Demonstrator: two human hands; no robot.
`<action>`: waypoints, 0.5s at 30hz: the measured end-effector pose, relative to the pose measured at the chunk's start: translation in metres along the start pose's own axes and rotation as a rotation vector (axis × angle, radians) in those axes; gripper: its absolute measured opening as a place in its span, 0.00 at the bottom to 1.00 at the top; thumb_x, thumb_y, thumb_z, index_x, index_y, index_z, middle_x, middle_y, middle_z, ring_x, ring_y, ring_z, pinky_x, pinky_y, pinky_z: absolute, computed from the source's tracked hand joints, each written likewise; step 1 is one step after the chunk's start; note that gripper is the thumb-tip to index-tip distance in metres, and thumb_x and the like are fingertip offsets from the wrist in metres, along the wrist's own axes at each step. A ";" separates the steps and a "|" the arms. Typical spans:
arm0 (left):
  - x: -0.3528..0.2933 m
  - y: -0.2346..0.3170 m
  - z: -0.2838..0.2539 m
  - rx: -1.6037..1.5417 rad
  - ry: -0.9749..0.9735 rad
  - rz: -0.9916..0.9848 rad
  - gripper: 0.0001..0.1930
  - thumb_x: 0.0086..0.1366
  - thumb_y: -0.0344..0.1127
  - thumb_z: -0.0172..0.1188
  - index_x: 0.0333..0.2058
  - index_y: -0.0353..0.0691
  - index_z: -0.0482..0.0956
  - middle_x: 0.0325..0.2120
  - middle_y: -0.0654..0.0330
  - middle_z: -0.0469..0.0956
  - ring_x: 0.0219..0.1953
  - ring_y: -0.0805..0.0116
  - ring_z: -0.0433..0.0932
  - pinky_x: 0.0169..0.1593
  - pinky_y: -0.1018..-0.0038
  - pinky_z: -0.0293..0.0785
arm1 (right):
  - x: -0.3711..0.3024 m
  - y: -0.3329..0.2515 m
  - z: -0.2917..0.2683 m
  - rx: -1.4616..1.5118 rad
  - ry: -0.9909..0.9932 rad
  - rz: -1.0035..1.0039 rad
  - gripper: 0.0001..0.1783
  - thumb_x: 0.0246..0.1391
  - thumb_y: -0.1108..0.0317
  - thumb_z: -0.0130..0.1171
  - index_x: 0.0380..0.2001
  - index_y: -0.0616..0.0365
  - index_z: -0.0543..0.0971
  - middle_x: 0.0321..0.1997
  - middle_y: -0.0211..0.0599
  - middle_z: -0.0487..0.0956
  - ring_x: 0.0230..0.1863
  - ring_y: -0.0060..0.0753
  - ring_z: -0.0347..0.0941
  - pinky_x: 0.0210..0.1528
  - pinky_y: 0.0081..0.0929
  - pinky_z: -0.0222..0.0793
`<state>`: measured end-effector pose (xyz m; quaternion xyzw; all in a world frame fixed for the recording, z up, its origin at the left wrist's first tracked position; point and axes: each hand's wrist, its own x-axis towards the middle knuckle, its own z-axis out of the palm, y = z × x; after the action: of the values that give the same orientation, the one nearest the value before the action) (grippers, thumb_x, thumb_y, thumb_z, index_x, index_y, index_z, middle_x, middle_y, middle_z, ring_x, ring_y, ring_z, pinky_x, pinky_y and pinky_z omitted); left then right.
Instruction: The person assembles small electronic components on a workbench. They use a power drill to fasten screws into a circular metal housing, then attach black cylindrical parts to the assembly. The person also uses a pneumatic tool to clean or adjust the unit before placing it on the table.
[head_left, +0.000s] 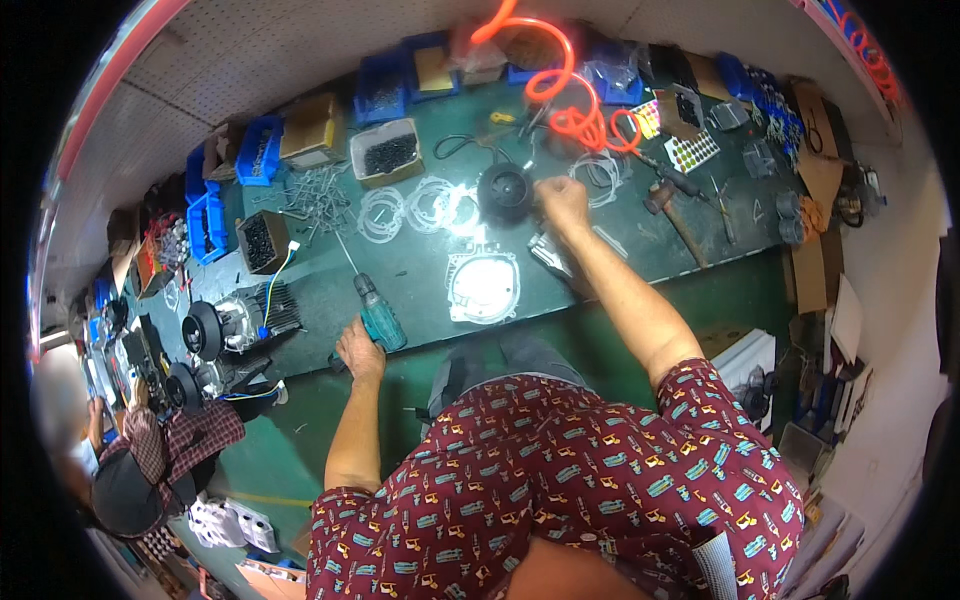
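Lying along the near edge of the workbench, a teal-and-black cordless drill point(380, 318) points its long bit toward the far left. My left hand point(358, 350) is wrapped around its handle. Across the bench, my right hand point(563, 205) is closed at the right rim of a round black fan wheel point(505, 190); what its fingers hold is hidden. A pale, flat housing plate point(483, 287) lies between my hands, under bright light. Beneath my right forearm, a silver finned metal part point(550, 253) is partly covered.
Clear plastic rings point(432, 205) and a pile of long screws point(318, 200) lie farther back. A motor with a black fan point(203, 330) stands left. A hammer point(675, 222) rests right; an orange coiled hose point(565, 80) hangs above. Another person point(150, 440) works at far left.
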<state>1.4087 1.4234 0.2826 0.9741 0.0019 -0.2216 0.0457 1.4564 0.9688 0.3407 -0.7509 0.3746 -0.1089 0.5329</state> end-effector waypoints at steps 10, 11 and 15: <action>-0.008 -0.001 -0.010 -0.114 0.142 0.048 0.38 0.52 0.27 0.66 0.63 0.43 0.64 0.55 0.51 0.69 0.63 0.51 0.64 0.69 0.52 0.52 | -0.108 0.005 -0.032 0.361 -0.219 0.314 0.07 0.58 0.67 0.60 0.35 0.59 0.79 0.26 0.29 0.76 0.22 0.19 0.70 0.21 0.19 0.66; -0.014 0.006 -0.019 -0.159 0.153 0.073 0.37 0.51 0.28 0.66 0.62 0.42 0.65 0.56 0.50 0.69 0.63 0.50 0.64 0.68 0.53 0.53 | -0.120 0.018 -0.032 0.364 -0.249 0.415 0.07 0.59 0.66 0.58 0.34 0.59 0.79 0.26 0.30 0.76 0.22 0.21 0.70 0.21 0.20 0.66; -0.035 -0.011 0.009 -0.244 0.343 0.261 0.36 0.50 0.27 0.65 0.60 0.38 0.67 0.59 0.46 0.68 0.63 0.45 0.64 0.65 0.53 0.57 | -0.141 0.073 -0.018 0.459 -0.369 0.743 0.15 0.64 0.56 0.55 0.30 0.56 0.76 0.20 0.27 0.70 0.16 0.25 0.66 0.15 0.26 0.64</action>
<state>1.3728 1.4337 0.2885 0.9767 -0.0894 -0.0435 0.1902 1.3155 1.0400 0.3167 -0.4357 0.4830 0.1444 0.7456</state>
